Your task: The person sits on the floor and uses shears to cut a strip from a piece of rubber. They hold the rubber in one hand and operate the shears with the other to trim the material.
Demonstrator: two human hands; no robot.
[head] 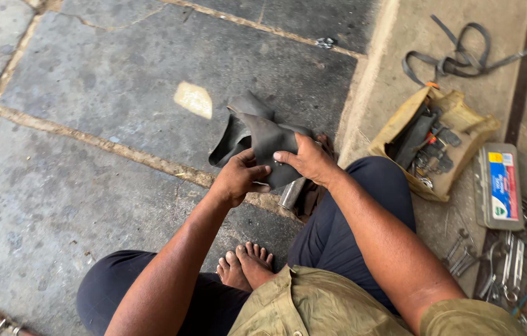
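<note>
**While Folding the Rubber Tube: Grip and Support**

While the person is sitting cross-legged on the stone floor (89,124), both hands are working a black rubber inner tube (257,140) held just above the knees. The left hand (238,177) is closing on the tube's lower edge, fingers curled under and thumb on top. The right hand (310,160) is pressing down over the fold from the other side, fingers wrapped and pinching the rubber flat.

For a clean hold, in my judgement, the two hands are best kept close together, with the thumbs pinning the fold so the springy rubber is not slipping open. The loose loops are hanging toward the floor beyond the fingers; keeping them off the grit is advisable.

A metal cylinder (291,194) is showing just beneath the right hand; what it is cannot be told. Bare feet (245,264) are resting below. To the right, an open yellow pouch (431,140) of tools, a flat tin (498,185), scattered spanners (512,267) and a dark strap (456,59) are lying well apart from the hands.
</note>
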